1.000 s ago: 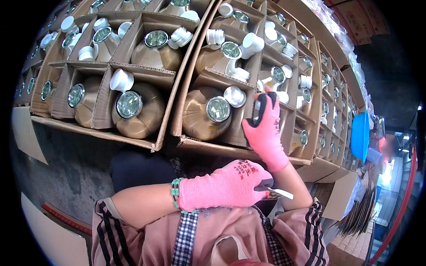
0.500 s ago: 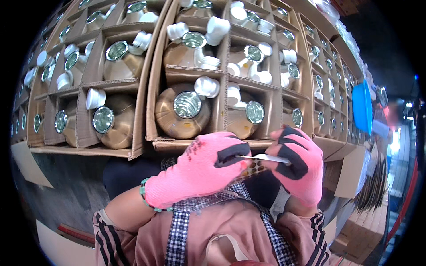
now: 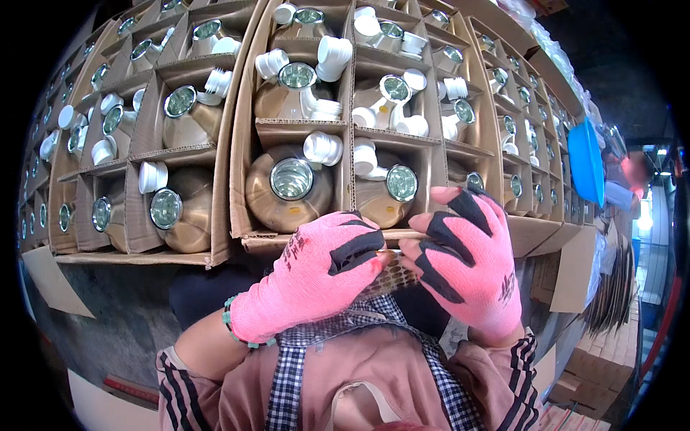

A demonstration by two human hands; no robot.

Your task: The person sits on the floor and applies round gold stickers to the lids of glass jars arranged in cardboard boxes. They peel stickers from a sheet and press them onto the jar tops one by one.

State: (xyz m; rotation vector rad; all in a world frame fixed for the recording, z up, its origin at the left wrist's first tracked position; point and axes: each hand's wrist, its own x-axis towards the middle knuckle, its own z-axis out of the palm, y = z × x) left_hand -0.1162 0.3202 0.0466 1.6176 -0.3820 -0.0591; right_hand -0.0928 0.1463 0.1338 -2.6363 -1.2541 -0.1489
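My left hand (image 3: 316, 280), in a pink glove with black patches, is closed on a sheet of small brown-gold oval stickers (image 3: 386, 281) in front of my lap. My right hand (image 3: 471, 262), gloved alike with bare fingertips, meets the sheet's upper edge. Its thumb and a finger come together by a tiny shiny piece (image 3: 390, 251), too small to make out, while the other fingers are spread. Just beyond lie gold-brown glass flask liners: a near one (image 3: 287, 197) with a silvery mouth and a small orange oval mark, and another (image 3: 384, 205) to its right.
Cardboard boxes (image 3: 248, 241) with dividers hold several rows of liners. White plastic caps (image 3: 323, 148) rest beside the liner necks. At the right are a blue basin (image 3: 586, 163) and stacked flat cardboard (image 3: 611, 284); a person (image 3: 632, 172) is farther back.
My right hand has turned palm down and its fingers have spread. The pale strip seen between my hands is no longer visible. The view has shifted slightly.
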